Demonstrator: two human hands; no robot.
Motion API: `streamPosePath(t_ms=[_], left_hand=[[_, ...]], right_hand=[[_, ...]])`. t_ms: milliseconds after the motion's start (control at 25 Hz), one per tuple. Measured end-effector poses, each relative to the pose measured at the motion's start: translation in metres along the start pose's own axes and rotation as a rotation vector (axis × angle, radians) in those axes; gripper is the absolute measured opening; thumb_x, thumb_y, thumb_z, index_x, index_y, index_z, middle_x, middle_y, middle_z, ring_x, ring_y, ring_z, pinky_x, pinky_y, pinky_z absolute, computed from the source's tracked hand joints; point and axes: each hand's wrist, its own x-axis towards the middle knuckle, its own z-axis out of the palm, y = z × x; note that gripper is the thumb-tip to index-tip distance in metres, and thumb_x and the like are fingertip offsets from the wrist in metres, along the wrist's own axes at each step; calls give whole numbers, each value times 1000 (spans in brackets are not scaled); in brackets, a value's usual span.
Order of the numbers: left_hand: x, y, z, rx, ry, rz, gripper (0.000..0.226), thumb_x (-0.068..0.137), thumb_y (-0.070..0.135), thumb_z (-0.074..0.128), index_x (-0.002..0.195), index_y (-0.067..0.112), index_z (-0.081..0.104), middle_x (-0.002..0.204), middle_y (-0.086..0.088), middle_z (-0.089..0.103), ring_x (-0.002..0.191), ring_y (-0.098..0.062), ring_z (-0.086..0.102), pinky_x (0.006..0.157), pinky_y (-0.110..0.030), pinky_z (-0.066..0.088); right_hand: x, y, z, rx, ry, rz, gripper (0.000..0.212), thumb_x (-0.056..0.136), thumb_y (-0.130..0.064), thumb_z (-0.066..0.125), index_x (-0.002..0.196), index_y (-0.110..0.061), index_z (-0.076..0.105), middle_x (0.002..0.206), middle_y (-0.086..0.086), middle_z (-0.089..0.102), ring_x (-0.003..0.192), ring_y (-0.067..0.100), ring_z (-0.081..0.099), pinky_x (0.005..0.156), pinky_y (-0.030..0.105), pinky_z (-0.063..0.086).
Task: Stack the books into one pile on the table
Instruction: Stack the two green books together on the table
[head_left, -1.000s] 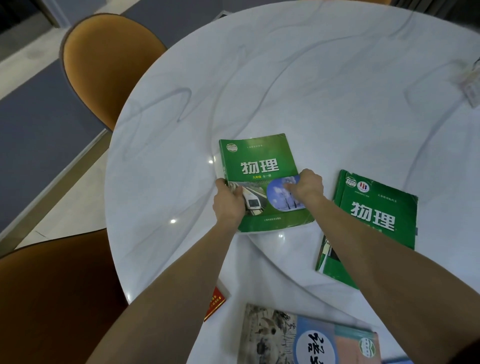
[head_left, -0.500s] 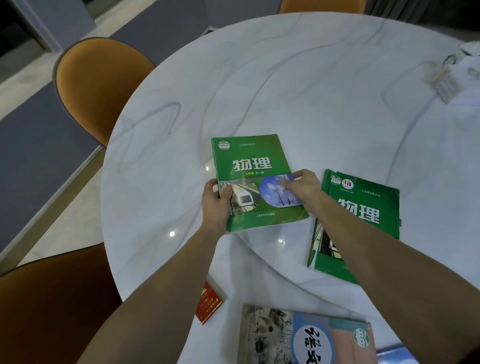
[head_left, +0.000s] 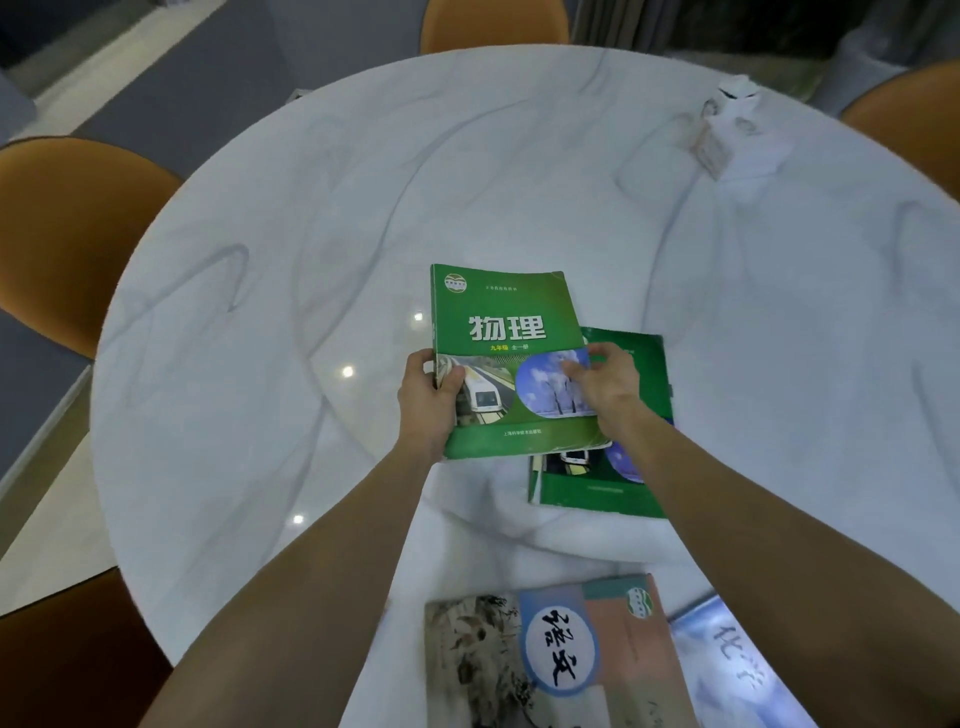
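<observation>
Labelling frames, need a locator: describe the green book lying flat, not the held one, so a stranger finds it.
Start at the round white marble table, near its middle, where both hands grip one green physics textbook. The second green book lies flat just right of it, partly under the held book and the right hand. Its cover looks darker, and no hand grips it.

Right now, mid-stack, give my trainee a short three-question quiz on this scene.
1. True or false: both hands grip the green physics book.
2. What lies partly under it? A) second green book B) a mug C) a red booklet
3. Fill in: the book with the round white calligraphy label lies at the table's ____ edge.

Key: 1 true, left hand and right hand; 2 A; 3 near.
</observation>
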Motion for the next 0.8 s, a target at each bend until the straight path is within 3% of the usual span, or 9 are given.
streamPosePath(t_ms=[280,480,680,800], left_hand=[[-19,3,61,90,-121,20,35,92,11,58,125,6,48,117,-18,64,90,-23,59,76,-28,46],[-32,-3,94,139,-182,12,36,93,12,57,127,5,47,119,-18,64,90,-22,60,69,-24,48],[-34,-10,106,195,-210,9,38,93,14,58,128,6,46,119,-19,65,90,-22,61,78,-28,49],[-36,-13,108,247,-201,25,40,92,14,59,129,6,47,117,-18,66,92,-26,63,78,-28,49]], right_hand=[[6,45,-59,2,111,47,44,89,-15,63,131,-8,51,128,15,60,89,21,55,81,25,45],[11,74,-86,17,151,95,40,90,-16,61,128,-7,53,126,16,60,89,22,54,78,25,43],[14,92,-89,-10,176,117,33,92,-13,57,124,-4,58,123,17,62,102,31,60,82,28,44],[17,100,-87,-86,168,80,26,92,-10,54,114,1,62,107,21,65,90,29,57,76,29,43]])
